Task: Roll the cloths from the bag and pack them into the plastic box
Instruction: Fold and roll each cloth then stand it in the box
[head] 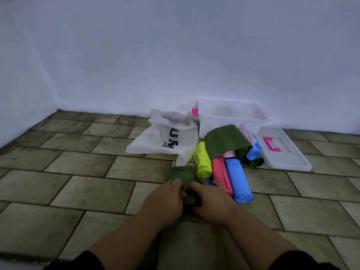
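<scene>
A green cloth (181,175) lies on the tiled floor in front of me, its near end rolled up under my hands. My left hand (165,199) and my right hand (210,201) both grip that roll, side by side. Beside them lie rolled cloths: a yellow roll (202,159), a pink roll (222,172), a blue roll (238,178) and a second blue roll (254,150). Another green cloth (224,140) lies flat over the pile. The white bag (167,137) sits slumped open to the left of the clear plastic box (231,121).
The box's clear lid (282,151) with a pink handle lies on the floor at the right. A white wall runs close behind the box and bag, with a corner at the left. Bare floor tiles stretch out to the left of my hands.
</scene>
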Action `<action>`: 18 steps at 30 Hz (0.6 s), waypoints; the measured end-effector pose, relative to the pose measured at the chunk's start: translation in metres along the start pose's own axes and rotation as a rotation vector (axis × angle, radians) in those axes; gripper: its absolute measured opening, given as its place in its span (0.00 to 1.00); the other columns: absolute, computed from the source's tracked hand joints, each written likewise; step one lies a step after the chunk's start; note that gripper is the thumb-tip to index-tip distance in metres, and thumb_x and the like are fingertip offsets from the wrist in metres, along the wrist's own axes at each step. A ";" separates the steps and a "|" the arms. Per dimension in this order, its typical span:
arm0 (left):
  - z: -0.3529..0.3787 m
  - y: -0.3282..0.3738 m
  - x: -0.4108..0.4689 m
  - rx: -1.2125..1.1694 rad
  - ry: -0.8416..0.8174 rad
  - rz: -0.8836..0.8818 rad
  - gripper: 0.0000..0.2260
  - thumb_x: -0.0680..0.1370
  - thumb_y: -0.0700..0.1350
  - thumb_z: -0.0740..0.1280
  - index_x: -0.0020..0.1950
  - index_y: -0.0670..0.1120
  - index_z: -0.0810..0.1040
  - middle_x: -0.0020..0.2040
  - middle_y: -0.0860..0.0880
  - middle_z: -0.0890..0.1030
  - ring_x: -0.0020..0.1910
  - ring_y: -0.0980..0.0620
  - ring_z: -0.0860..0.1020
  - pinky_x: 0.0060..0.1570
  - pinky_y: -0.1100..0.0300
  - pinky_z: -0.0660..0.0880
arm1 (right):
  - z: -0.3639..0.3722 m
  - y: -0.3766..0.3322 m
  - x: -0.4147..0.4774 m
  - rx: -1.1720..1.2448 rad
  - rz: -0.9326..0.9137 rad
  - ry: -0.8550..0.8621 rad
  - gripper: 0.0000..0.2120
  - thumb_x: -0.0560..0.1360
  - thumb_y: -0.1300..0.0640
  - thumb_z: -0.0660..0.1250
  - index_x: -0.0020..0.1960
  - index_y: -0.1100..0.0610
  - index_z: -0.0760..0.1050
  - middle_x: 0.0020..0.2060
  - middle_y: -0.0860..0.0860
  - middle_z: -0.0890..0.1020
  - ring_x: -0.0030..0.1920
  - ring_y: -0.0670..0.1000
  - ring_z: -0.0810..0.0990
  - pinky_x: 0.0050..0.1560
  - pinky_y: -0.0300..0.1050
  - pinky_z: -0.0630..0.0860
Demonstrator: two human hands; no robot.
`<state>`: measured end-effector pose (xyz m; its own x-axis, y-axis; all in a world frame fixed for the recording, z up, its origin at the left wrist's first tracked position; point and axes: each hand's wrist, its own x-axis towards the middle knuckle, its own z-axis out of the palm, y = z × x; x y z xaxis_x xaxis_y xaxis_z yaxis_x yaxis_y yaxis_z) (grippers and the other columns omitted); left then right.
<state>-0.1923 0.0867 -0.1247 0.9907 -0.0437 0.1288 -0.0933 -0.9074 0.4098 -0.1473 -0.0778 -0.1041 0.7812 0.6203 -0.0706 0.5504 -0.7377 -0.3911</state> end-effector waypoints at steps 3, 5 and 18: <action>0.002 -0.002 0.001 0.072 0.018 -0.028 0.09 0.80 0.55 0.54 0.47 0.51 0.67 0.45 0.51 0.74 0.41 0.52 0.73 0.40 0.57 0.67 | 0.001 0.008 -0.001 -0.076 0.007 0.032 0.19 0.72 0.44 0.60 0.62 0.43 0.72 0.52 0.46 0.75 0.52 0.47 0.70 0.62 0.48 0.65; 0.002 -0.005 0.003 0.193 0.062 -0.019 0.11 0.80 0.57 0.52 0.48 0.52 0.68 0.47 0.51 0.74 0.46 0.51 0.74 0.45 0.56 0.66 | 0.003 0.012 -0.002 -0.129 0.026 0.074 0.20 0.74 0.44 0.56 0.64 0.46 0.70 0.53 0.48 0.74 0.54 0.49 0.70 0.64 0.49 0.64; -0.004 -0.011 0.015 0.244 -0.004 0.067 0.17 0.75 0.66 0.55 0.50 0.54 0.69 0.48 0.53 0.76 0.46 0.52 0.74 0.47 0.55 0.70 | 0.000 0.010 -0.001 -0.282 0.060 0.174 0.17 0.76 0.42 0.53 0.59 0.46 0.71 0.54 0.46 0.76 0.59 0.49 0.70 0.72 0.55 0.51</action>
<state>-0.1770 0.0978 -0.1242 0.9835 -0.1086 0.1446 -0.1328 -0.9765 0.1700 -0.1424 -0.0866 -0.1076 0.8399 0.5367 0.0812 0.5428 -0.8313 -0.1198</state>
